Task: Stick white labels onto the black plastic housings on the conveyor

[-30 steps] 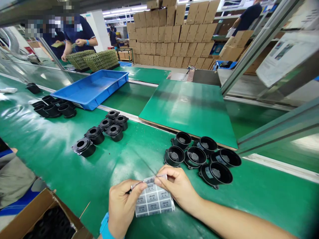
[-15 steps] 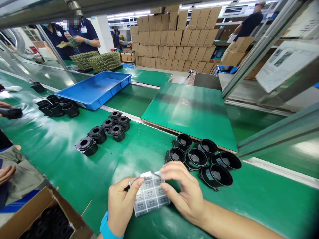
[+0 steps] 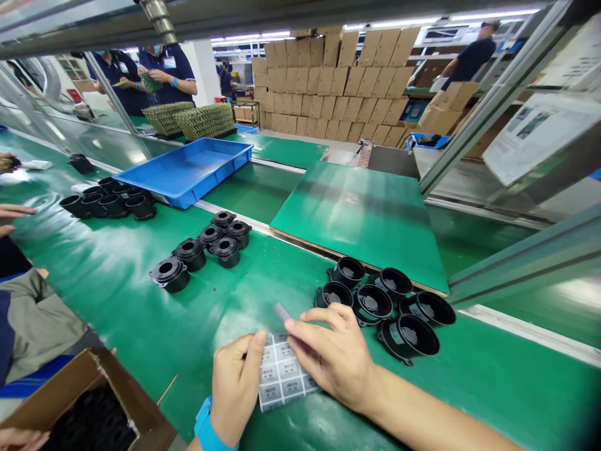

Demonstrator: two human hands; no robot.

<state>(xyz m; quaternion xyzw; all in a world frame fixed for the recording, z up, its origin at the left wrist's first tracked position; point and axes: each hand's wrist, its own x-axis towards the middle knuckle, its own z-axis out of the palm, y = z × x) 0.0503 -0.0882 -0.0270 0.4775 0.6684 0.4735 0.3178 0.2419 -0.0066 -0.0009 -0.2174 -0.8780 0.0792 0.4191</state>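
My left hand (image 3: 238, 380) grips the left edge of a sheet of silver printed labels (image 3: 288, 371), thumb on top. Between the thumb and fingertips of my right hand (image 3: 334, 357) is a single small label (image 3: 281, 312), sticking up past the sheet's upper edge. The right hand's lower fingers cover the right part of the sheet. Beyond that hand stand several black round housings (image 3: 373, 301), open side up, some with a label on the wall. Left of centre sit several black flanged housings (image 3: 188, 252) with a round hole on top.
A blue tray (image 3: 235, 164) rests on the rail behind. Several black cups (image 3: 113, 205) stand beside it. A green board (image 3: 357, 213) bridges the line. At lower left is a cardboard box (image 3: 109, 376) of black parts, with a co-worker's hand (image 3: 21, 438) at its edge.
My right hand has lifted one label off the sheet and now holds it above the top edge. The view has shifted slightly. A co-worker's hand at the left has let go of a black part.
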